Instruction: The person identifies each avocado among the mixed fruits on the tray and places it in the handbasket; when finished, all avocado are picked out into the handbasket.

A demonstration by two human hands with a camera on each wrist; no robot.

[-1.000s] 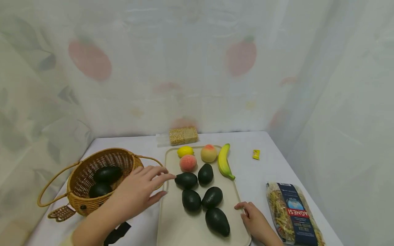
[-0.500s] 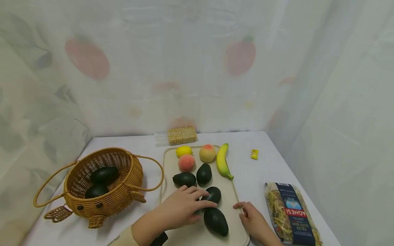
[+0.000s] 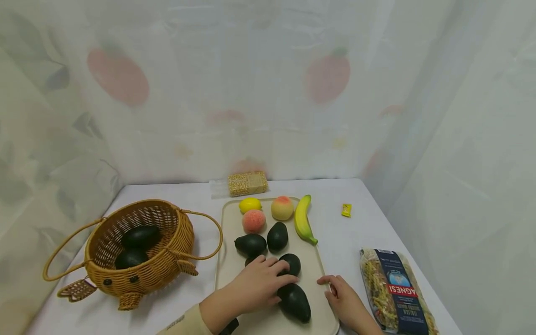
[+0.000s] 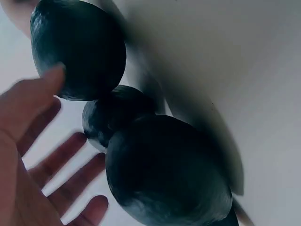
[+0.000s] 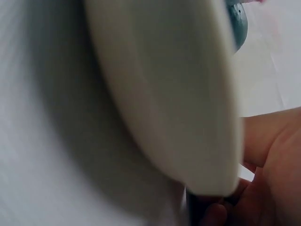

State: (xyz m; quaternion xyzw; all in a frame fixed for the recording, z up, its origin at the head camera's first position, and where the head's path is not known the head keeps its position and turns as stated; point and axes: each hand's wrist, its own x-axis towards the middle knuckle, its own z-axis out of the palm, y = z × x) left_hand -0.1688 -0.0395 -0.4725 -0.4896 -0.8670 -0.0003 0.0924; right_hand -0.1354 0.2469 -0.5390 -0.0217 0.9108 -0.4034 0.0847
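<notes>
My left hand reaches over the beige tray, its fingers spread loosely above dark green avocados. In the left wrist view the thumb touches one avocado, and the other fingers lie beside a big avocado and a smaller-looking one. An avocado lies nearest the tray's front; part of another shows past the fingertips. At the tray's right edge my right hand grips the rim, with fingers curled beneath it in the right wrist view.
A wicker basket holding two avocados stands left. Farther back on the tray lie more avocados, a lemon, two peaches and a banana. Behind it is a grain packet; right are a yellow sweet and a pasta bag.
My left hand has moved from beside the basket, rightward and toward me, onto the avocados at the tray's front. My right hand keeps its place at the rim.
</notes>
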